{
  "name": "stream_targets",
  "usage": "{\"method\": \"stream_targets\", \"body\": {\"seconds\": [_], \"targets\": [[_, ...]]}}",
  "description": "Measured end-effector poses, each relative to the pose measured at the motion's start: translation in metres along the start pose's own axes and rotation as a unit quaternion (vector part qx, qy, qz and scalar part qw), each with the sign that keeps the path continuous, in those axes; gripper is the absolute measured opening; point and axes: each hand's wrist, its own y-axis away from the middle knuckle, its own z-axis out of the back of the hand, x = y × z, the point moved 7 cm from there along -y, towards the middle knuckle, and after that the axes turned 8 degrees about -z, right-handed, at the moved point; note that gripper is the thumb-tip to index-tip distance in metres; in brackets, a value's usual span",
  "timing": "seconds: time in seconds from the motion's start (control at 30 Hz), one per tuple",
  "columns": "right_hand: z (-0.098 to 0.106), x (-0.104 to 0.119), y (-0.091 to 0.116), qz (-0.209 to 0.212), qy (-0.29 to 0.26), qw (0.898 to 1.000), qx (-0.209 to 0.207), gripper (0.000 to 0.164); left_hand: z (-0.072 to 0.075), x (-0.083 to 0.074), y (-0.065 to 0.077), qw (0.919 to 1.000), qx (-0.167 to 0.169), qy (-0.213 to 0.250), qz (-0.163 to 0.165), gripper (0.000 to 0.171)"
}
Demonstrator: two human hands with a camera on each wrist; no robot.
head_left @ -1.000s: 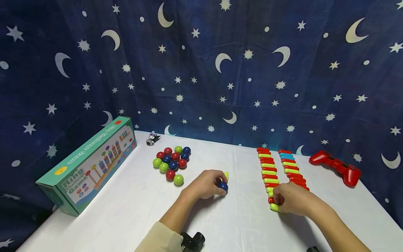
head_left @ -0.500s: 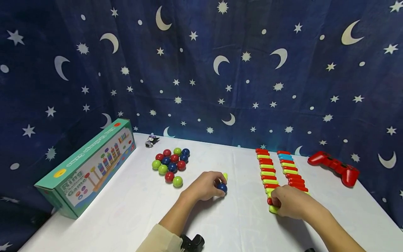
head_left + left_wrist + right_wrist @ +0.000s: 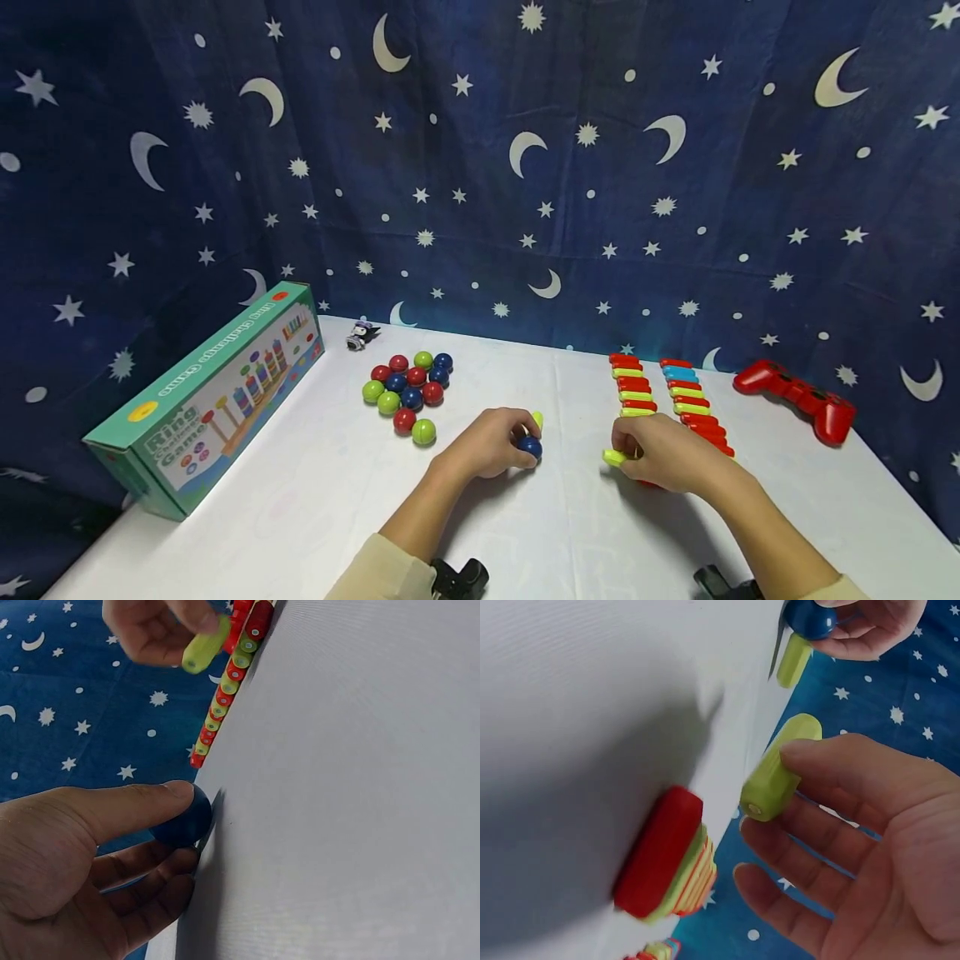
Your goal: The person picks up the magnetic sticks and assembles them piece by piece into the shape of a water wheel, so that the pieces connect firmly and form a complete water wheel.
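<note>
R hand (image 3: 666,452) has moved left w/ yellow-green stick (image 3: 775,778), off near end of stick row (image 3: 635,384); thumb & fingers pinch it above white table (image 3: 300,533). L hand (image 3: 487,442) grips blue ball (image 3: 531,448), 2nd yellow-green stick (image 3: 538,417) just beyond. Farther out: ball cluster (image 3: 412,398), red game controller (image 3: 795,394), green ring-game box (image 3: 232,402).

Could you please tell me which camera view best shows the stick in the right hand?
The right wrist view: there the stick looks largest and mostly uncovered, pinched by the right hand. The head view shows just one end poking from the hand; the left wrist view shows it smaller, near the top edge, partly covered.
</note>
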Motion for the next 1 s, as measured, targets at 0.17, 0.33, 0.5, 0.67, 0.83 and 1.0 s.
{"method": "stream_targets", "body": {"seconds": [0.17,0.33,0.5,0.67,0.83,1.0], "targets": [[-0.002,0.008,-0.012,0.016,-0.024,0.999,-0.021,0.024,-0.001,-0.001,0.0,1.0,-0.007,-0.004,-0.005,0.026],[-0.003,0.023,-0.024,0.036,-0.041,0.998,-0.021,0.024,-0.001,0.0,0.0,0.9999,-0.007,-0.009,0.002,0.026],[-0.008,0.037,-0.036,0.06,-0.042,0.997,-0.017,0.021,-0.001,0.0,-0.001,0.9999,-0.009,-0.01,-0.001,0.026],[-0.015,0.051,-0.045,0.068,-0.023,0.997,-0.015,0.02,-0.001,-0.001,0.0,0.9999,-0.01,-0.012,0.0,0.025],[-0.022,0.062,-0.05,0.068,-0.008,0.998,-0.004,0.02,-0.001,-0.003,0.001,0.9998,-0.013,-0.013,0.001,0.024],[-0.025,0.064,-0.052,0.053,-0.009,0.999,0.001,0.022,-0.001,-0.004,0.001,0.9997,-0.018,-0.013,-0.003,0.025]]}}
